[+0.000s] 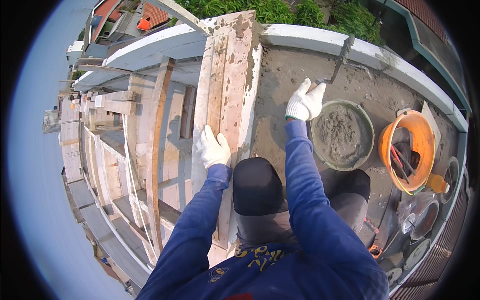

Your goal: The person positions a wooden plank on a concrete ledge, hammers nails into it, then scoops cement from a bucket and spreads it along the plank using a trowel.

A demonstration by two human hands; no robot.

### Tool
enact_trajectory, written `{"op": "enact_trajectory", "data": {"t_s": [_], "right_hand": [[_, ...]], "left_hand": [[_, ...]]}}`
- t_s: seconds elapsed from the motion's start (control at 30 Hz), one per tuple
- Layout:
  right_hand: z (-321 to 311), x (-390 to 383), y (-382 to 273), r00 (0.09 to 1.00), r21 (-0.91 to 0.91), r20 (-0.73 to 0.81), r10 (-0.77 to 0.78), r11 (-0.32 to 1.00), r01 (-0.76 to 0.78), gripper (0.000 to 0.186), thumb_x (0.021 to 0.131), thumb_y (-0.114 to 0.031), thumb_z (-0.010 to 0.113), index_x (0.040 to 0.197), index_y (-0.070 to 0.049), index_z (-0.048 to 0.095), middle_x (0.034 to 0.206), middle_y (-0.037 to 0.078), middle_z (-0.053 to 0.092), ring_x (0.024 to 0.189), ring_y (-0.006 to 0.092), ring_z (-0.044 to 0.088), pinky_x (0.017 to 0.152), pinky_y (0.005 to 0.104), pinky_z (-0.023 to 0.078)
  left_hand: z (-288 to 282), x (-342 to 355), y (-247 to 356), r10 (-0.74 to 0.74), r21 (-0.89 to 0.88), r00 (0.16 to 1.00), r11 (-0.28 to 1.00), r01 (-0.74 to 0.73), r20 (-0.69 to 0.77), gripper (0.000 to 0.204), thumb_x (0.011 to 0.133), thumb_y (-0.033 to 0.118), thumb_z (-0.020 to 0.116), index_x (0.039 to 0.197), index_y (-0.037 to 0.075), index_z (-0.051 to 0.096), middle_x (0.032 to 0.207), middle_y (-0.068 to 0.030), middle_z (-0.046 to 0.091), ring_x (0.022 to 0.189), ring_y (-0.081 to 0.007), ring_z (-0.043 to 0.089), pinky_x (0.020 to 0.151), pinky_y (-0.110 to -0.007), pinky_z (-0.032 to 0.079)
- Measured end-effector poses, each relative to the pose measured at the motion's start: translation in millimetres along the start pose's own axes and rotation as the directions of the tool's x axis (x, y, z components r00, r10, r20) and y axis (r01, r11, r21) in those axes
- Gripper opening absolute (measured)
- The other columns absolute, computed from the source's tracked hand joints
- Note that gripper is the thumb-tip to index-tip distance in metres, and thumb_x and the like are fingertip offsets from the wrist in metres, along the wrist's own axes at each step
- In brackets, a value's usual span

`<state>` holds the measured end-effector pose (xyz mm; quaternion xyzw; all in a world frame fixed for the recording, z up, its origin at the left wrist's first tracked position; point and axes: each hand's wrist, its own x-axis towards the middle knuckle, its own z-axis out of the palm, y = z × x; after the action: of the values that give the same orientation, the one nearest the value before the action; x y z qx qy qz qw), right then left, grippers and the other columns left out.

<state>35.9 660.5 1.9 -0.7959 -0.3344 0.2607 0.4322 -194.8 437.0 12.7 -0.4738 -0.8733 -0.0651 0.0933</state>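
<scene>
My right hand [305, 101], in a white knit glove, is closed around the handle of a trowel [342, 61]. The trowel's blade, seen nearly edge-on and smeared with mortar, points away toward the white parapet. Just right of that wrist sits a round tub [370, 131] holding wet grey mortar [341, 131]. My left hand [214, 148], gloved too, lies on a long wooden board [235, 65] spattered with mortar, its fingers apart and gripping nothing visible. The board runs along the wall top beside my knee.
An orange bucket [422, 145] with hand tools inside stands right of the tub. Near it lie a handsaw [382, 235] and clear plastic containers [425, 220]. A white parapet [310, 41] curves along the far side. On the left, timber framing [161, 125] borders a drop to lower levels.
</scene>
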Motion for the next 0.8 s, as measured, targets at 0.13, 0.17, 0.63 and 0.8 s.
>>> {"op": "enact_trajectory", "data": {"t_s": [0.13, 0.17, 0.63, 0.8], "right_hand": [[38, -63, 17, 0.813, 0.052, 0.487, -0.319, 0.940, 0.338, 0.059, 0.109, -0.046, 0.066, 0.153, -0.008, 0.061, 0.133, 0.027, 0.076, 0.118, 0.0462, 0.075, 0.098, 0.0477, 0.060], [18, -95, 5, 0.842, 0.088, 0.501, -0.199, 0.980, 0.179, 0.057, 0.110, -0.045, 0.065, 0.153, -0.008, 0.061, 0.132, 0.026, 0.076, 0.117, 0.0460, 0.075, 0.098, 0.0486, 0.060], [-328, 58, 90, 0.793, -0.460, 0.604, -0.080, 0.777, 0.429, 0.036, 0.112, -0.041, 0.060, 0.121, -0.007, 0.070, 0.096, 0.028, 0.077, 0.094, 0.0510, 0.075, 0.080, 0.0579, 0.059], [-361, 90, 102, 0.674, -0.522, 0.715, -0.186, 0.499, 0.692, 0.036, 0.111, -0.038, 0.058, 0.112, -0.004, 0.070, 0.090, 0.028, 0.076, 0.086, 0.0505, 0.075, 0.080, 0.0588, 0.060]], "left_hand": [[0, 4, 10, 0.016, -0.004, 1.000, 1.000, -0.016, 0.027, 0.067, 0.105, 0.034, 0.064, 0.162, 0.001, 0.051, 0.155, -0.0277, 0.060, 0.139, -0.0499, 0.057, 0.119, -0.059, 0.045], [-5, -1, 3, -0.010, 0.021, 0.999, 1.000, 0.009, 0.051, 0.067, 0.105, 0.033, 0.064, 0.162, 0.001, 0.051, 0.155, -0.0278, 0.060, 0.139, -0.0494, 0.057, 0.119, -0.058, 0.045], [2, -4, -9, -0.015, 0.071, 1.000, 0.997, 0.014, 0.023, 0.065, 0.106, 0.039, 0.061, 0.161, 0.004, 0.054, 0.154, -0.0233, 0.064, 0.137, -0.0454, 0.061, 0.118, -0.055, 0.047], [7, 1, -6, 0.013, 0.116, 1.000, 0.993, -0.013, 0.004, 0.065, 0.107, 0.042, 0.059, 0.160, 0.006, 0.055, 0.154, -0.0214, 0.065, 0.138, -0.0444, 0.061, 0.120, -0.057, 0.045]]}}
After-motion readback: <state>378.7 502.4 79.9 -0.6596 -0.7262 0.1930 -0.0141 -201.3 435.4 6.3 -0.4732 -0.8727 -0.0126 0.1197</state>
